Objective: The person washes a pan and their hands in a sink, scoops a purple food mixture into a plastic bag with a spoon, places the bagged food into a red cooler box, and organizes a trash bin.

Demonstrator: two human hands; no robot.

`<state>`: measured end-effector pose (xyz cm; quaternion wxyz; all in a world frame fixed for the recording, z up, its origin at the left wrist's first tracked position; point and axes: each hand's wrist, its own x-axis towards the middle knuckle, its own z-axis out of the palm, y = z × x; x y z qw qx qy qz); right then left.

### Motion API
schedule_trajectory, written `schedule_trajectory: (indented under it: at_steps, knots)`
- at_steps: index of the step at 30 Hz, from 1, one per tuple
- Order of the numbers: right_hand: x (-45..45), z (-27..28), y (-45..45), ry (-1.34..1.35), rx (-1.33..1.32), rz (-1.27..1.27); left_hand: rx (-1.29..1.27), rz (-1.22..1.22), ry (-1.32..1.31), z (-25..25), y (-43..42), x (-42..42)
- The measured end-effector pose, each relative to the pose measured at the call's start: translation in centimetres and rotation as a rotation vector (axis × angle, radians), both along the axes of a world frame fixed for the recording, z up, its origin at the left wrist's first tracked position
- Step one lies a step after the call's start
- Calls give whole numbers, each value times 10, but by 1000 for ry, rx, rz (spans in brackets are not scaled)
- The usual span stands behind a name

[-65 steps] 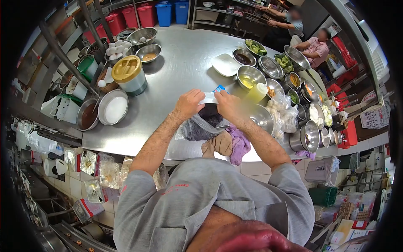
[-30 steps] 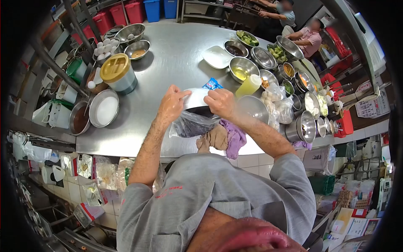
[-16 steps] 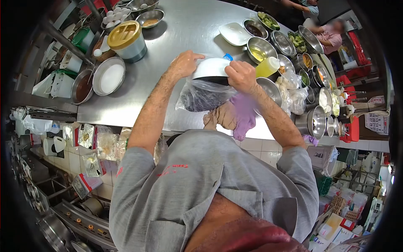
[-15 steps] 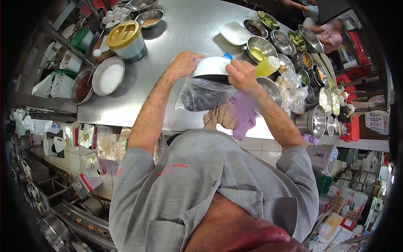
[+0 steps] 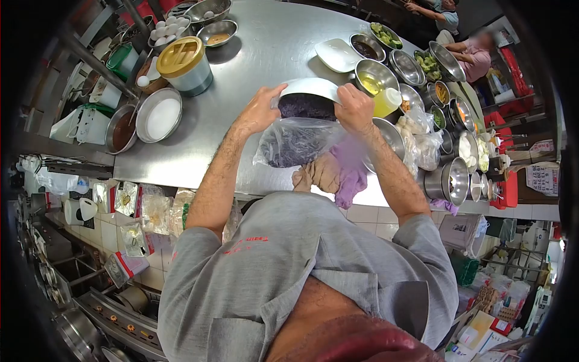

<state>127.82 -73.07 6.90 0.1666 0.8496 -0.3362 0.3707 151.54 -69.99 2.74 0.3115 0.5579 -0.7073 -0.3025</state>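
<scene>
left hand [image 5: 262, 110]: fingers bent in, gripping
right hand [image 5: 356, 108]: fingers curled in, gripping, apart from the other
left arm [image 5: 216, 181]: bare, reaching out front
right arm [image 5: 397, 180]: bare, reaching out too

The head camera looks down across the steel table [image 5: 271, 48].

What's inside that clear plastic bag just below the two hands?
Dark stuff shows through the crinkled plastic bag. I can't tell what it is; whatever lies deeper or on the underside is covered.

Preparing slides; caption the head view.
Left hand and right hand grip a white container; clear bag on its near side.
</scene>
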Motion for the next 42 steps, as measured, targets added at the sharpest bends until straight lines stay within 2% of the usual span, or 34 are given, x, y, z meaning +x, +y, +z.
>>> schedule_trajectory:
  at_steps: [7, 9, 13, 15, 16, 17, 19, 25, 29, 31, 33, 35, 36, 37, 39, 41, 42]
  knots:
    - [1, -2, 5, 5, 21, 13, -43, 59, 114, 8, 3, -6]
    - [1, -4, 6, -33, 21, 20, 10, 124, 272, 7, 13, -11]
    - [3, 5, 2, 1, 1, 18, -45, 161, 343, 12, 11, -13]
    - [6, 7, 2, 21, 47, 22, -30, 141, 238, 17, 14, -13]
    - [6, 9, 2, 43, 46, 44, -287, 144, 23, 19, 15, -16]
    - [7, 8, 5, 44, 48, 36, -285, 136, 25, 23, 18, -19]
    - [13, 13, -1, 108, 69, 71, -647, 130, -227, 40, 16, -24]
    - [27, 20, -10, 194, 70, 74, -580, -22, -311, 53, -6, -36]
    - [23, 25, -8, 223, 198, 63, -642, -110, -331, 37, -18, -33]
    - [15, 33, -9, 109, 258, 175, -695, -114, -289, 38, -24, -32]
    - [4, 32, 2, 57, 374, 128, -699, -119, -262, 37, -23, -31]
    - [-6, 23, 14, -244, 515, 33, -668, -57, -224, 35, -26, -28]
    - [-11, 10, 19, -336, 563, 70, -671, -51, -223, 36, -28, -27]
    - [-13, 3, 22, -334, 571, 72, -654, -50, -219, 34, -26, -27]
    - [-16, -8, 27, -120, 285, 137, -633, -54, -217, 32, -23, -28]
    - [-18, -11, 31, -51, 258, 150, -663, -35, -202, 31, -23, -30]
    - [-20, -11, 37, 91, 289, 66, -654, -40, -200, 31, -22, -31]
